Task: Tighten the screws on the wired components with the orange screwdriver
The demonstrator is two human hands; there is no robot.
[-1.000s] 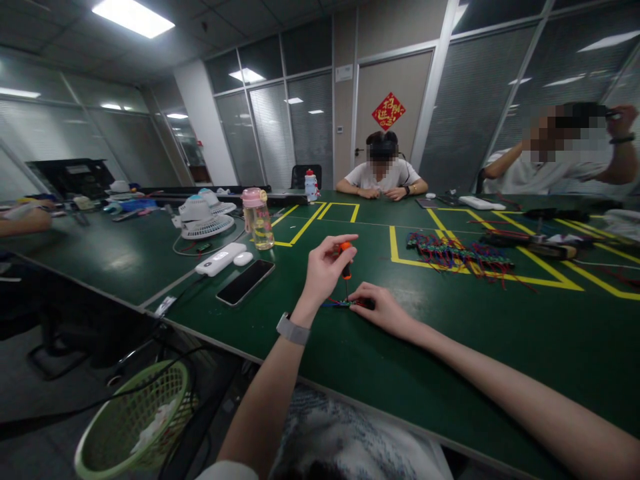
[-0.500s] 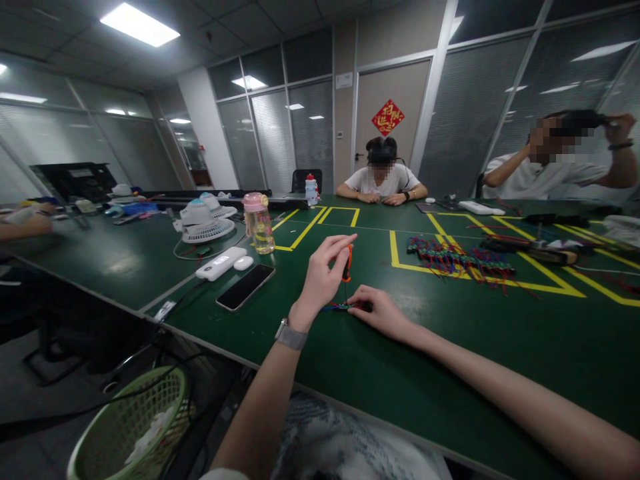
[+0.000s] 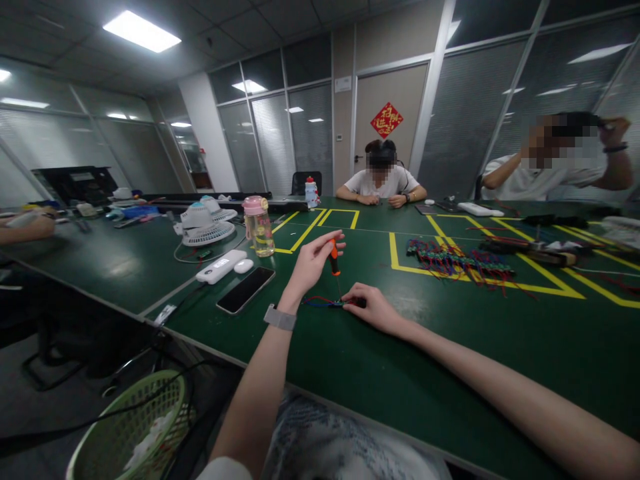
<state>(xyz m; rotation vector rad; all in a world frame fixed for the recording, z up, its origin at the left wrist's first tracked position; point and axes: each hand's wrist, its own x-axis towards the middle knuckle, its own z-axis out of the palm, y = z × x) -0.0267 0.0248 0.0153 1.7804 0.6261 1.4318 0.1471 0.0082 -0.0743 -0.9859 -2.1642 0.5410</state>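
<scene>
My left hand [image 3: 311,261] pinches the orange handle of a small screwdriver [image 3: 333,257], held upright with its thin shaft pointing down. The tip meets a small part with red and blue wires [image 3: 324,303] lying on the green table [image 3: 350,373]. My right hand [image 3: 371,308] lies on the table with its fingers pressed on that part's right end, holding it down. A grey watch sits on my left wrist.
A black phone [image 3: 245,290], a white remote [image 3: 221,266], a pink-capped bottle [image 3: 259,226] and small fans [image 3: 205,223] lie to the left. A heap of coloured wires [image 3: 457,260] sits inside yellow tape lines. Two other people sit across the table. A green basket [image 3: 131,427] stands below.
My left hand has shifted slightly left with the screwdriver, its fingers moving on the handle. My right hand stays on the wired part. The view has drifted a little.
</scene>
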